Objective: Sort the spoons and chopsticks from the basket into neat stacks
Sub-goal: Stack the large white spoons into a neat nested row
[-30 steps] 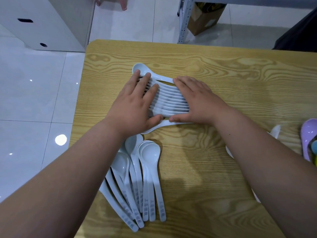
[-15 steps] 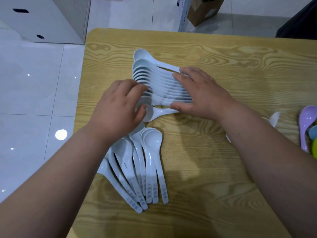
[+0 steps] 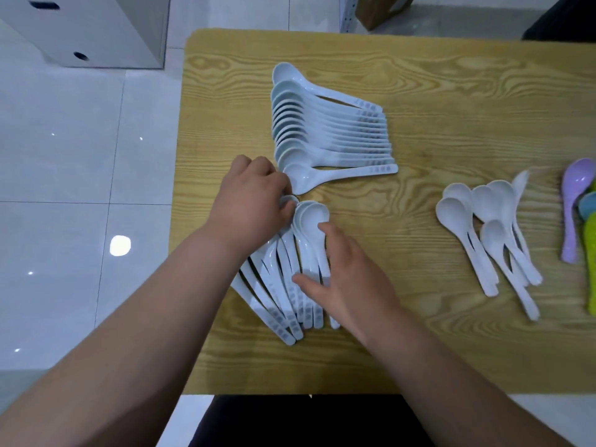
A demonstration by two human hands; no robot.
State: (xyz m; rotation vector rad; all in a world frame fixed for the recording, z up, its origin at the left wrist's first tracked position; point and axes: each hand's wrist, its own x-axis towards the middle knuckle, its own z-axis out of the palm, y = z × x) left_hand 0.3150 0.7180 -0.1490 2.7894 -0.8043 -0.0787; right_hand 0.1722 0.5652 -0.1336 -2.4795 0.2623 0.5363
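Note:
Several white spoons lie nested in a neat row (image 3: 325,130) at the back of the wooden table (image 3: 451,91), handles pointing right. In front of it a second, fanned bunch of white spoons (image 3: 290,285) points its handles toward me. My left hand (image 3: 248,201) is curled over the bowls of that bunch, fingers closed around them. My right hand (image 3: 348,279) lies flat on its handles, fingers spread. A loose group of white spoons (image 3: 490,233) sits to the right. No chopsticks or basket are visible.
A purple spoon (image 3: 574,208) and green and blue pieces (image 3: 591,253) lie at the table's right edge. A white cabinet (image 3: 96,27) stands on the tiled floor to the left, and a cardboard box (image 3: 383,8) beyond the table.
Both hands left the back row of spoons and came down to the fanned bunch in front. The head moved back, so the right-hand spoon group came into view.

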